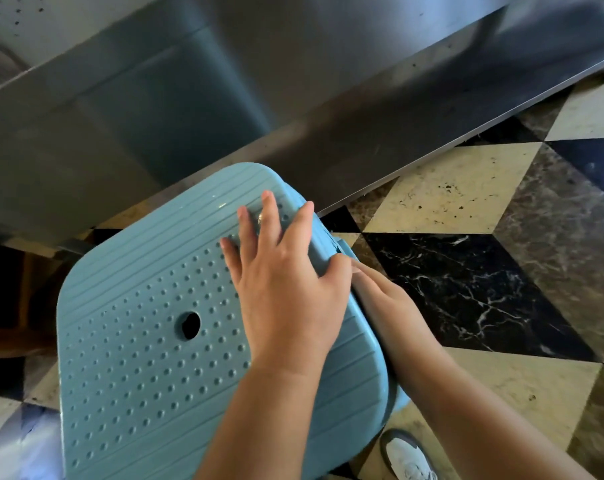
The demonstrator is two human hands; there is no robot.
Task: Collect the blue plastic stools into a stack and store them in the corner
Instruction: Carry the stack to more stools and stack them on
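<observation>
- Floor (466,188): polished marble tiles in a cube pattern of cream, brown and black; a brushed steel panel (189,81) runs diagonally behind.
- Blue stool (148,341): centre-left, just in front of the panel. Moulded plastic seat, stiff, likely light. Ribbed edges, dimpled centre, round finger hole (190,325).
- Left hand (283,289): fingers straight and spread, pressing flat on the seat top.
- Right hand (394,303): at the seat's right rim, fingers look tucked under it; curl is hidden, can't confirm the grip.
- Best hold: rim or hole; the smooth plastic may slip.
- Shoe (408,459) at the bottom edge.
</observation>
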